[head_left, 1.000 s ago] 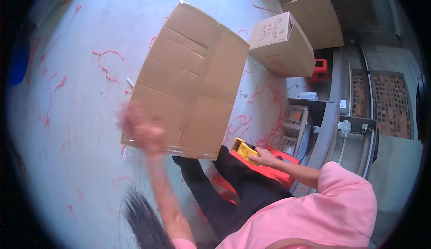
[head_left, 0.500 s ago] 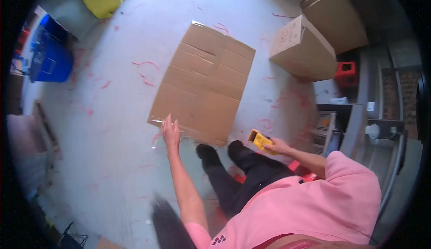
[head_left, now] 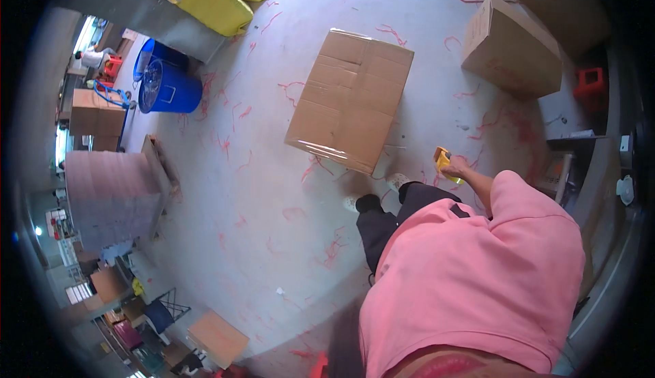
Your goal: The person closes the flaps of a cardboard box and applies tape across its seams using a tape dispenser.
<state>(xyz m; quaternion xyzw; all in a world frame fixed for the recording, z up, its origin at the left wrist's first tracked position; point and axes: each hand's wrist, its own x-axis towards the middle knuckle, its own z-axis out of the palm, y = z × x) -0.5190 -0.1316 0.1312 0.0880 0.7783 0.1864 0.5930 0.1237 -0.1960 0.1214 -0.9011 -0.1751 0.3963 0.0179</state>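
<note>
A closed cardboard box (head_left: 351, 102) stands on the floor in front of my feet. Shiny clear tape runs along its near and far edges, and its surface is creased. My right hand (head_left: 460, 166) is closed round a yellow tape dispenser (head_left: 443, 157), held low to the right of the box and apart from it. My left hand is out of view.
A tall cardboard box (head_left: 522, 57) stands at the right, near a red stool (head_left: 589, 82). Blue bins (head_left: 170, 86) and yellow sacks (head_left: 208, 3) are at the far left. A wrapped stack (head_left: 112, 187) sits on a pallet. Red strips litter the floor (head_left: 259, 166).
My left hand has left the box's near left corner and gone out of view. The view has swung, so the box appears farther right. My right hand still grips the tape dispenser.
</note>
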